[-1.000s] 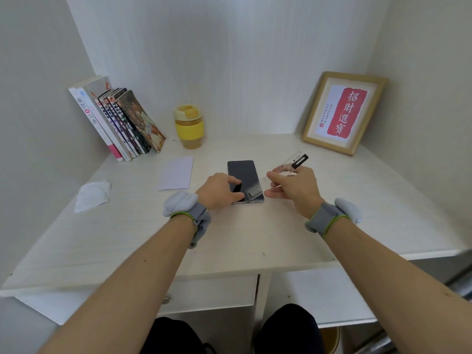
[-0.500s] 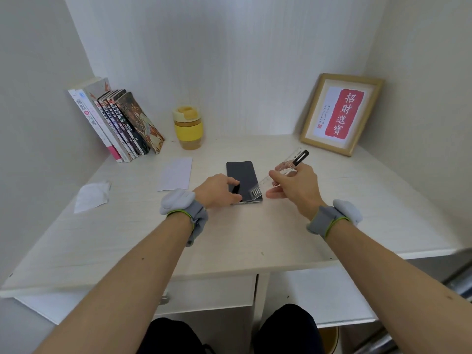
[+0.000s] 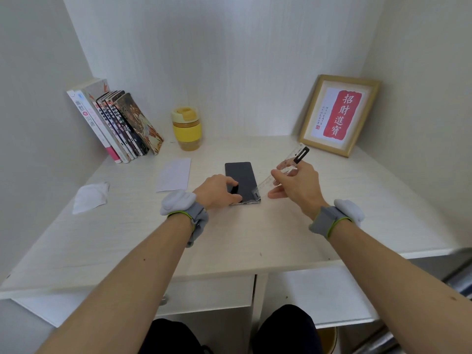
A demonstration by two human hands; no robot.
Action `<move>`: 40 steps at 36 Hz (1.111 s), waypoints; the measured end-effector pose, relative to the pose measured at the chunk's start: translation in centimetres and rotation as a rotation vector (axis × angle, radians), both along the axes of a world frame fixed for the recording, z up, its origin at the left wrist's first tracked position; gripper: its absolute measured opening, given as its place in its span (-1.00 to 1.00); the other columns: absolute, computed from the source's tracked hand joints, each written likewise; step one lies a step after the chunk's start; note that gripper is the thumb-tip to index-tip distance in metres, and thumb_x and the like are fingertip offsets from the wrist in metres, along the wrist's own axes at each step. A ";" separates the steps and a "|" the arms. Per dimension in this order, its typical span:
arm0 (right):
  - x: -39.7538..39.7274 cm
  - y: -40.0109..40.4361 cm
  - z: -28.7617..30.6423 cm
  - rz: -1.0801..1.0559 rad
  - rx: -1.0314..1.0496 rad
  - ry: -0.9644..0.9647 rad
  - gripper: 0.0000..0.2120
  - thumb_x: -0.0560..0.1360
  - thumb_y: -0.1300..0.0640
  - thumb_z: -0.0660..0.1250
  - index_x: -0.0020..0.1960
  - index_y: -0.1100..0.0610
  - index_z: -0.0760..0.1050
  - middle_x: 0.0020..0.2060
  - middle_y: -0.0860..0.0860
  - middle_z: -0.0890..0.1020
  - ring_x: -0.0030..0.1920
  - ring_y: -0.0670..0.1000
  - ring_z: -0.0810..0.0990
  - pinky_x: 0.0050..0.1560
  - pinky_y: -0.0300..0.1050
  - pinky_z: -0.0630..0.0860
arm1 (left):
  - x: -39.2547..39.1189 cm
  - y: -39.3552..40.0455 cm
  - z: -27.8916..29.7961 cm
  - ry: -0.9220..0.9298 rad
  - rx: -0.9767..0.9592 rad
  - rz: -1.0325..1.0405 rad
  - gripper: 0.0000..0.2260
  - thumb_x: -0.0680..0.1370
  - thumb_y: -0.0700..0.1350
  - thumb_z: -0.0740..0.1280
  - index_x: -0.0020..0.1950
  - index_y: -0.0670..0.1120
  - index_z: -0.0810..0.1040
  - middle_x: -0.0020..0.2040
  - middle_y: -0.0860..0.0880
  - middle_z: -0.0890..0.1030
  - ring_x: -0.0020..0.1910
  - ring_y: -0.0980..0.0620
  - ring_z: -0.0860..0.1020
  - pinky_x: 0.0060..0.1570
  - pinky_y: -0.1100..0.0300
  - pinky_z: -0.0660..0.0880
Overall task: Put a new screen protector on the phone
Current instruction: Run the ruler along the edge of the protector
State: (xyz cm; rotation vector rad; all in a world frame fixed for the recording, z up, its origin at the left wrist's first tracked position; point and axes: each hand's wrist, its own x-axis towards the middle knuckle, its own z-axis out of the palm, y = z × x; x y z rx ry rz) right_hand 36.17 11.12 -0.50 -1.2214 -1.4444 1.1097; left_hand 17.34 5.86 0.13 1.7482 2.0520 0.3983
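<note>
A dark phone (image 3: pixel 241 178) lies face up on the white desk (image 3: pixel 229 236), near its middle. My left hand (image 3: pixel 217 191) holds the phone's near left edge, fingers curled round it and thumb on the screen. My right hand (image 3: pixel 296 185) pinches a clear plastic ruler (image 3: pixel 281 172). The ruler slants from the phone's near right corner up to the right, its black-tipped end raised above the desk. Whether a protector lies on the screen, I cannot tell.
A white paper sleeve (image 3: pixel 175 175) lies left of the phone, and a crumpled white wipe (image 3: pixel 89 196) farther left. Leaning books (image 3: pixel 115 123), a yellow cup (image 3: pixel 187 129) and a framed picture (image 3: pixel 339 114) stand along the back wall.
My right hand has tilted the ruler slightly steeper, its lower end staying at the phone's near right corner. My left hand stays on the phone.
</note>
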 end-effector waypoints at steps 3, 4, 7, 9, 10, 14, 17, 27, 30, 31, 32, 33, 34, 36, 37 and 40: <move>0.1 -0.1 0.0 0.002 0.006 -0.007 -0.83 0.51 0.24 0.38 0.07 0.25 0.50 -0.14 0.33 0.63 -0.39 0.19 0.69 -0.25 0.16 0.66 | 0.0 0.1 -0.1 0.003 0.003 0.000 -0.53 0.53 0.01 0.36 0.43 -0.01 0.39 0.43 -0.04 0.38 0.34 -0.03 0.40 0.20 0.21 0.33; 0.1 -0.1 0.0 0.004 0.010 -0.014 -0.83 0.52 0.23 0.38 0.08 0.24 0.49 -0.14 0.31 0.64 -0.38 0.18 0.69 -0.25 0.15 0.66 | 0.1 0.1 -0.1 0.006 0.005 -0.003 -0.53 0.53 0.01 0.36 0.42 -0.02 0.40 0.42 -0.04 0.38 0.34 -0.02 0.40 0.19 0.21 0.33; 0.0 -0.1 0.0 0.009 0.021 -0.023 -0.83 0.52 0.22 0.37 0.09 0.22 0.48 -0.14 0.29 0.64 -0.38 0.18 0.69 -0.25 0.17 0.66 | 0.2 0.3 -0.3 0.004 0.011 0.009 -0.53 0.51 0.08 0.36 0.38 -0.03 0.43 0.34 -0.05 0.45 0.22 -0.02 0.45 0.10 0.22 0.36; 0.0 -0.1 -0.1 0.013 0.028 -0.018 -0.83 0.52 0.22 0.37 0.09 0.23 0.48 -0.14 0.32 0.63 -0.39 0.19 0.69 -0.26 0.18 0.65 | 0.3 0.4 -0.6 0.015 0.019 0.021 -0.51 0.49 0.16 0.36 0.34 -0.04 0.43 0.24 -0.08 0.48 0.06 -0.01 0.46 -0.01 0.20 0.38; 0.0 -0.1 -0.1 0.016 0.030 -0.017 -0.83 0.52 0.22 0.37 0.09 0.23 0.48 -0.15 0.32 0.63 -0.39 0.19 0.69 -0.26 0.17 0.65 | 0.5 0.4 -0.7 0.027 0.021 0.023 -0.50 0.48 0.18 0.36 0.32 -0.04 0.42 0.21 -0.09 0.48 0.01 -0.01 0.44 -0.05 0.20 0.37; -0.3 -0.2 -0.3 0.035 0.024 -0.009 -0.81 0.53 0.20 0.37 0.11 0.23 0.49 -0.17 0.26 0.65 -0.38 0.16 0.69 -0.29 0.07 0.67 | 0.7 0.6 -1.0 0.043 0.024 0.020 -0.50 0.46 0.18 0.39 0.28 -0.04 0.40 0.22 -0.10 0.41 0.01 -0.03 0.43 -0.03 0.19 0.36; -0.7 -0.3 -0.5 0.044 0.022 0.009 -0.81 0.52 0.21 0.37 0.10 0.24 0.49 -0.22 0.25 0.66 -0.37 0.17 0.69 -0.28 0.10 0.67 | 0.7 0.5 -1.1 0.033 0.027 0.022 -0.51 0.46 0.18 0.39 0.27 -0.05 0.40 0.21 -0.10 0.39 0.00 -0.01 0.41 -0.01 0.20 0.35; -0.8 0.1 -0.9 0.012 0.021 0.006 -0.83 0.50 0.20 0.40 0.04 0.25 0.52 -0.30 0.24 0.66 -0.43 0.16 0.65 -0.37 0.02 0.64 | 0.5 0.5 -1.4 -0.027 0.052 0.035 -0.50 0.46 0.17 0.40 0.29 -0.03 0.39 0.21 -0.07 0.37 0.02 0.01 0.42 0.04 0.19 0.38; -0.7 0.1 -1.2 -0.028 0.041 -0.023 -0.86 0.47 0.16 0.42 -0.03 0.22 0.56 -0.38 0.18 0.65 -0.49 0.11 0.58 -0.46 -0.11 0.53 | 0.4 0.5 -1.5 -0.049 0.071 0.049 -0.49 0.46 0.16 0.40 0.32 -0.02 0.40 0.25 -0.08 0.38 0.07 -0.01 0.44 0.11 0.15 0.41; -0.8 0.1 -1.3 -0.032 0.032 -0.019 -0.86 0.46 0.16 0.43 -0.05 0.22 0.57 -0.40 0.17 0.64 -0.49 0.11 0.56 -0.47 -0.12 0.50 | 0.4 0.5 -1.6 -0.055 0.078 0.054 -0.50 0.47 0.15 0.39 0.33 -0.03 0.41 0.27 -0.08 0.39 0.10 -0.02 0.45 0.12 0.15 0.41; -1.0 0.0 -1.5 -0.033 0.020 -0.012 -0.85 0.46 0.15 0.44 -0.06 0.22 0.58 -0.41 0.17 0.64 -0.49 0.11 0.55 -0.48 -0.13 0.49 | 0.4 0.5 -1.6 -0.062 0.084 0.058 -0.50 0.47 0.15 0.39 0.33 -0.03 0.42 0.28 -0.09 0.40 0.13 -0.03 0.46 0.12 0.15 0.41; -1.1 0.0 -1.5 -0.031 0.011 -0.008 -0.85 0.45 0.14 0.45 -0.07 0.23 0.58 -0.41 0.17 0.64 -0.49 0.12 0.55 -0.48 -0.13 0.48 | 0.4 0.5 -1.6 -0.066 0.091 0.059 -0.50 0.48 0.16 0.38 0.34 -0.04 0.42 0.29 -0.09 0.41 0.15 -0.04 0.46 0.10 0.16 0.40; -1.4 -0.1 -1.6 -0.028 0.007 -0.008 -0.83 0.45 0.13 0.45 -0.08 0.23 0.58 -0.42 0.17 0.64 -0.49 0.13 0.55 -0.48 -0.14 0.48 | 0.3 0.4 -1.6 -0.066 0.098 0.057 -0.50 0.48 0.16 0.37 0.34 -0.04 0.43 0.29 -0.10 0.42 0.16 -0.05 0.47 0.09 0.17 0.39; -1.8 -0.2 -1.8 -0.019 0.000 -0.012 -0.81 0.45 0.11 0.45 -0.07 0.24 0.57 -0.42 0.17 0.65 -0.47 0.15 0.57 -0.46 -0.12 0.50 | 0.3 0.4 -1.5 -0.058 0.110 0.050 -0.50 0.49 0.16 0.37 0.35 -0.05 0.43 0.30 -0.10 0.43 0.18 -0.05 0.47 0.08 0.18 0.38; -2.0 -0.2 -1.8 -0.016 -0.006 -0.010 -0.79 0.45 0.10 0.45 -0.06 0.24 0.57 -0.42 0.17 0.65 -0.46 0.17 0.58 -0.44 -0.11 0.52 | 0.2 0.4 -1.5 -0.053 0.115 0.048 -0.51 0.50 0.15 0.36 0.35 -0.05 0.44 0.30 -0.10 0.43 0.19 -0.05 0.46 0.08 0.19 0.37; -2.0 0.0 -1.8 -0.014 -0.045 0.010 -0.77 0.45 0.12 0.45 -0.02 0.27 0.55 -0.39 0.18 0.66 -0.44 0.19 0.62 -0.42 -0.08 0.55 | 0.1 0.4 -1.5 -0.040 0.111 0.037 -0.53 0.51 0.15 0.35 0.34 -0.05 0.44 0.31 -0.10 0.43 0.19 -0.05 0.47 0.09 0.19 0.38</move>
